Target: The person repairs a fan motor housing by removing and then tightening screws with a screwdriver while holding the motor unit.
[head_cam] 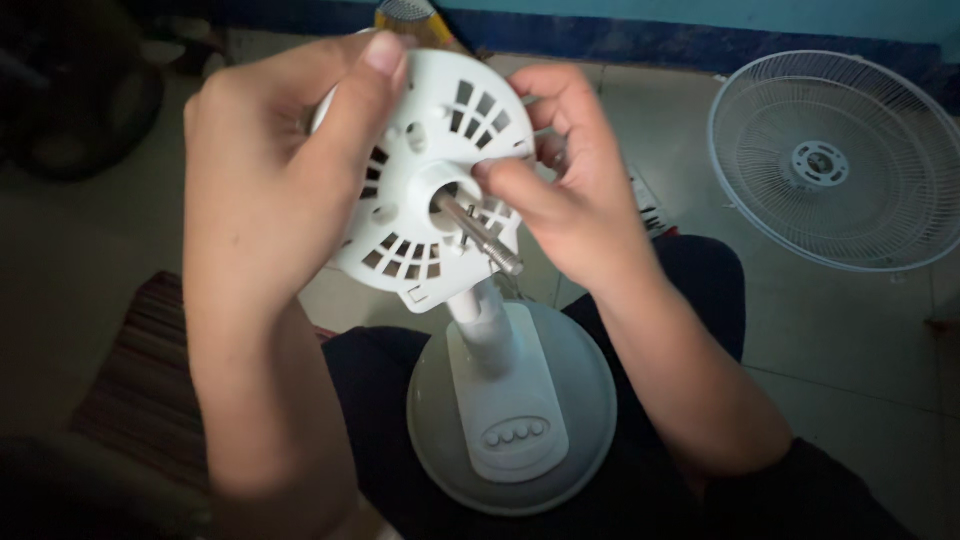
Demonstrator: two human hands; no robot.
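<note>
A white fan motor housing (425, 180) with vent slots faces me, and a metal shaft (478, 232) sticks out of its middle. My left hand (270, 190) wraps the housing's left side, with a finger over its top rim. My right hand (565, 170) holds the right side, its thumb pressing near the shaft's base. Below, the white neck (487, 325) leads down to the round grey-white base (580, 420), which carries a button panel (515, 433) and rests on my lap.
A white wire fan guard (835, 160) lies on the tiled floor at the upper right. A striped mat (140, 370) lies at the lower left. Dark objects sit at the upper left. A blue wall strip runs along the top.
</note>
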